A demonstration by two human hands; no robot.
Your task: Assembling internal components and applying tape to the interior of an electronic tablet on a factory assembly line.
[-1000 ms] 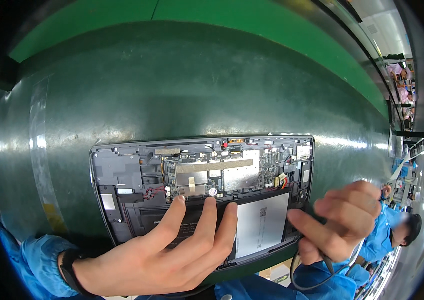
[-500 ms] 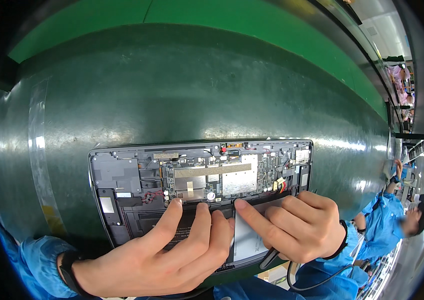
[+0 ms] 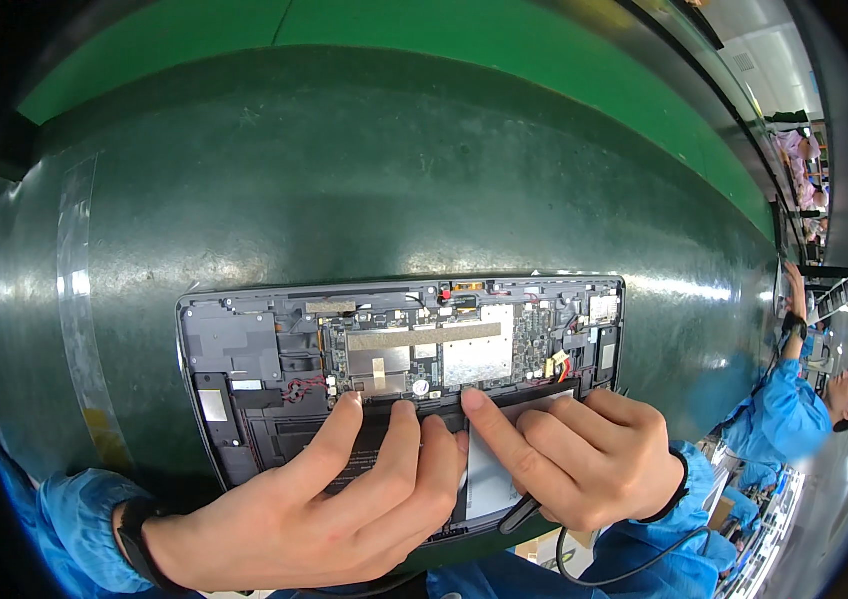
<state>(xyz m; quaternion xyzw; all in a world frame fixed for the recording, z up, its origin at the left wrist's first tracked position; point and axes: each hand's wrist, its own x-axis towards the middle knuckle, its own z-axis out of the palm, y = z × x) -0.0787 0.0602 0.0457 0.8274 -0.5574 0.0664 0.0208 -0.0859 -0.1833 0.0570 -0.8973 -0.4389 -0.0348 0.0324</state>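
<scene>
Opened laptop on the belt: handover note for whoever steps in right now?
Left hand: flat on the battery area of the opened laptop, fingertips at the circuit board edge, holding nothing.
Right hand: index pressing the battery's top edge; a dark tool with cable tucked under the palm.
Laptop lies bottom cover off on the dark green belt.
Done: cover off, internals exposed.
Left: cannot tell whether the battery is seated; cover not in view.

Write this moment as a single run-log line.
left hand: flat on opened laptop | right hand: forefinger pressing by circuit board | surface: green belt
</scene>
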